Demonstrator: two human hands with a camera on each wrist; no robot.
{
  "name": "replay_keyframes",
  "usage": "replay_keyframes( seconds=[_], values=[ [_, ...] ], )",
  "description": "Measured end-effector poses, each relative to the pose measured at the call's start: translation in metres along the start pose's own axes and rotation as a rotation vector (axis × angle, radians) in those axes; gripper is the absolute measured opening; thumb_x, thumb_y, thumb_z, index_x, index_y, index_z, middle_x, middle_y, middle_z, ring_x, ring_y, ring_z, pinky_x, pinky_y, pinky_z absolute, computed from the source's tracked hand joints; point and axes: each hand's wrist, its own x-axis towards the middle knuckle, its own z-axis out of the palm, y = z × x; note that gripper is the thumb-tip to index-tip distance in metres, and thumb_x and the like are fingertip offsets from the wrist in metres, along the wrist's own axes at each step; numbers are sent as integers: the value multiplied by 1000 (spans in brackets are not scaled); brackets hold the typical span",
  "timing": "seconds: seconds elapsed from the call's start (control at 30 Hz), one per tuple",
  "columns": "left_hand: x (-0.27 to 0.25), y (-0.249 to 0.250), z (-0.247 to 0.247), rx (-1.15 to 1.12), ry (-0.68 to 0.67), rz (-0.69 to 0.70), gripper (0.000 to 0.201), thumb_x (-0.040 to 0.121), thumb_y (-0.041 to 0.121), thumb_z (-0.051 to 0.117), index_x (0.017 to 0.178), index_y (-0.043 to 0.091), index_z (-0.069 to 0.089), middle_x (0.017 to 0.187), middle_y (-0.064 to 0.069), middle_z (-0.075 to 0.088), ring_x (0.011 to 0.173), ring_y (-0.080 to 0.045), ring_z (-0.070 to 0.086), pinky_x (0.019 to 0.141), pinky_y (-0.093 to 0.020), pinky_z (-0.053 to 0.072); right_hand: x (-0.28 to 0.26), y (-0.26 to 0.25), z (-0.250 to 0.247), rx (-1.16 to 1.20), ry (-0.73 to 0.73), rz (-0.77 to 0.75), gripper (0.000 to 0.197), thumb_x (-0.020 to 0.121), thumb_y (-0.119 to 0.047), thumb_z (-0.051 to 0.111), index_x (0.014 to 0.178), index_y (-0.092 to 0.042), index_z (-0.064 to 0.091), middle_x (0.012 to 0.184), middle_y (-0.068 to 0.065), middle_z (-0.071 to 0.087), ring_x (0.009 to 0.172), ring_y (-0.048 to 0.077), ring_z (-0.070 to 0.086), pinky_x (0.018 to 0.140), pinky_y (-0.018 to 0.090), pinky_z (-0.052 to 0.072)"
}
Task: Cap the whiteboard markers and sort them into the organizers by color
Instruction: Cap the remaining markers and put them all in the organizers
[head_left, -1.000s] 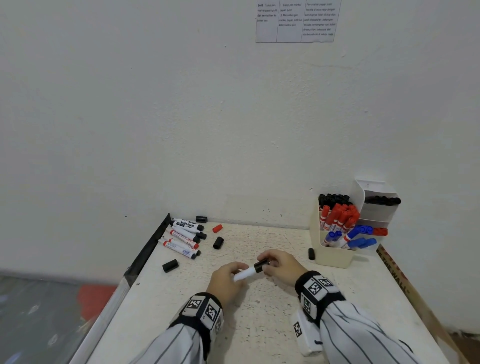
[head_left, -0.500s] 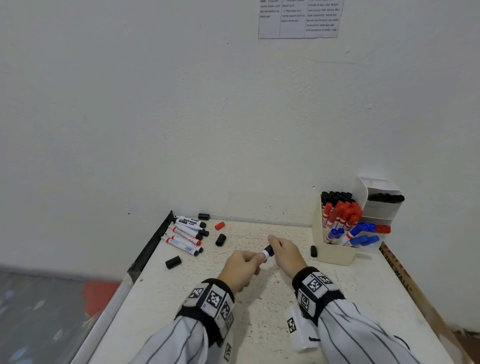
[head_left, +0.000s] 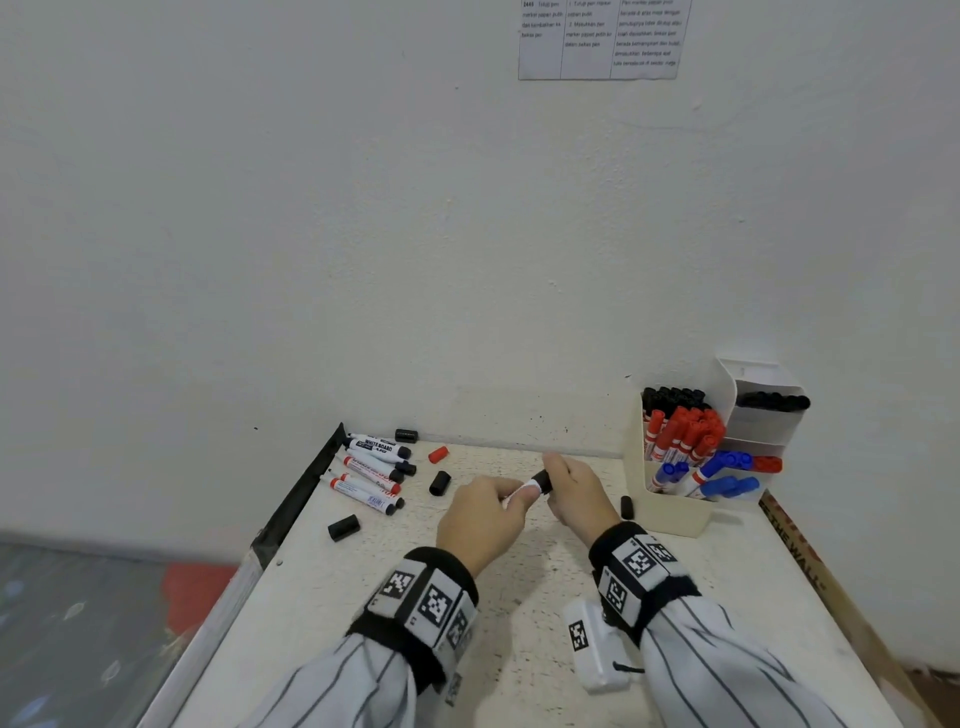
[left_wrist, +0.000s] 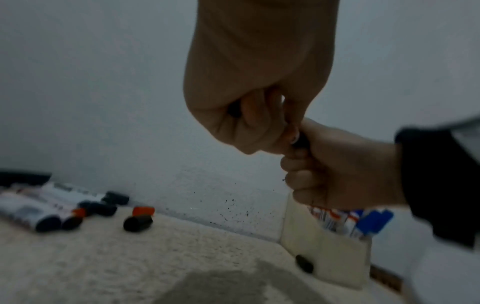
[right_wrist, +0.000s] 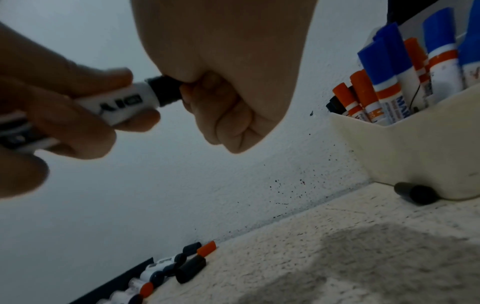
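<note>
- A speckled white surface (head_left: 519, 597) stands against a plain white wall (head_left: 363, 234) with a printed sheet (head_left: 597, 39) taped high on it.
- Left hand (head_left: 480, 519) curls round the white barrel of a marker (right_wrist: 124, 107), held above the surface.
- Right hand (head_left: 579, 491) meets it from the right, thumb and fingers pinching the black cap (right_wrist: 166, 90) that sits on the marker's end.
- Just right of the right hand, a loose black cap (head_left: 627, 507) lies against a cream organizer (head_left: 670, 509) holding black, red and blue markers.
- Behind that, a white organizer (head_left: 763, 421) holds black markers on top, blue and red lower.
- Left of the left hand lie two black caps (head_left: 439, 483) and a red cap (head_left: 438, 454).
- Farther left, a row of markers (head_left: 371, 470) lies by the edge, with another black cap (head_left: 406, 435) by the wall.
</note>
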Motion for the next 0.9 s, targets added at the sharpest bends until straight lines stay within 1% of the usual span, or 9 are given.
replay_keyframes(
  seconds=[0.1, 0.23, 0.37, 0.47, 0.57, 0.67, 0.73, 0.83, 0.9],
  values=[
    [1, 9, -9, -394, -216, -258, 31, 93, 43, 49, 83, 19, 65, 57, 6, 45, 37, -7, 28, 40, -15, 23, -3, 4, 0, 78, -33, -32, 37, 98, -19, 36, 61, -15, 35, 53, 0, 32, 40, 6, 27, 46, 23, 23],
    [-1, 10, -15, -522, -430, -447, 38, 95, 50, 40, 77, 22, 59, 54, 8, 40, 35, -6, 21, 38, -11, 14, -10, 2, -1, 160, -62, -68, 36, 98, -13, 35, 62, -14, 33, 58, 1, 30, 42, 4, 29, 42, 15, 25],
    [0, 6, -5, -320, -220, -248, 33, 93, 43, 48, 83, 17, 67, 57, 4, 46, 38, -9, 30, 41, -16, 24, -12, 4, -2, 210, -87, -29, 34, 95, -9, 32, 62, -14, 32, 55, -4, 28, 42, 5, 24, 41, 16, 22],
    [-1, -1, 10, -160, -3, -74, 29, 90, 43, 52, 91, 23, 72, 63, -1, 58, 58, -20, 53, 57, -26, 40, -6, -2, -5, 247, -119, 13, 31, 91, -8, 34, 60, -14, 33, 49, -7, 26, 40, 6, 20, 38, 18, 19],
    [-4, 0, 17, -62, 117, 20, 25, 90, 45, 50, 95, 30, 70, 63, 8, 57, 62, -11, 52, 59, -27, 42, 2, -10, -8, 234, -143, 2, 26, 90, -4, 32, 66, -11, 40, 48, -6, 28, 38, 5, 21, 37, 17, 18],
    [-4, 0, 19, 4, 166, 95, 20, 91, 40, 51, 103, 32, 66, 73, 7, 62, 67, -11, 54, 60, -27, 44, 8, -15, -14, 207, -138, 11, 30, 87, 4, 28, 67, -9, 48, 51, -2, 33, 35, 4, 25, 35, 15, 19],
    [-4, -5, 18, 5, 158, 130, 25, 91, 31, 54, 115, 29, 62, 86, 7, 66, 78, -10, 58, 70, -29, 50, 12, -14, -18, 119, -106, 4, 30, 88, 3, 32, 69, -10, 51, 55, -2, 39, 37, 2, 32, 35, 13, 24],
    [-2, -14, 15, 59, 148, 180, 32, 89, 22, 59, 121, 24, 60, 93, 4, 66, 85, -10, 58, 75, -22, 47, 13, -8, -18, -226, -123, -42, 25, 95, -12, 38, 71, -15, 46, 62, -4, 41, 53, 7, 39, 49, 15, 35],
    [-4, -15, 14, 50, 125, 185, 32, 88, 22, 61, 119, 23, 62, 93, 4, 67, 84, -10, 59, 75, -23, 47, 9, -4, -15, -293, -111, -37, 32, 94, -21, 39, 63, -16, 41, 61, -2, 39, 57, 13, 36, 55, 24, 30]
  ],
)
